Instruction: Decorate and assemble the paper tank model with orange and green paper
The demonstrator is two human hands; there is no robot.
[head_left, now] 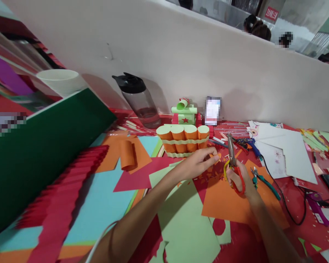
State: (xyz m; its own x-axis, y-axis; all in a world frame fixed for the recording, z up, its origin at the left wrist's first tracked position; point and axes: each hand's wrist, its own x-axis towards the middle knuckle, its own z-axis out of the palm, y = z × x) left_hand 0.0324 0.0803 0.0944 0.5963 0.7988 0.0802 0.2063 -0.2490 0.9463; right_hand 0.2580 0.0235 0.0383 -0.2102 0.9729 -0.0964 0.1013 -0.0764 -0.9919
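Observation:
My left hand (199, 162) reaches in from the lower left, thumb and fingertips pinched on a small piece of orange paper (219, 156). My right hand (245, 175) grips a pair of scissors (231, 148) by its red and yellow handles, the blades pointing up and away from me. The blades look nearly closed and stand apart from the orange piece. Just beyond my left hand is a row of orange paper tubes (177, 146) with pale green tops and wavy bands. Small orange scraps lie beneath my hands, beside a large orange sheet (224, 204).
Behind the tubes are a green paper model (186, 117), a phone (213, 111) and a water bottle (145, 104). Teal-handled pliers (268, 185) and a blue glue gun (253, 148) with its cord lie right. A dark green board (44, 153) and pleated red paper (63, 193) occupy the left.

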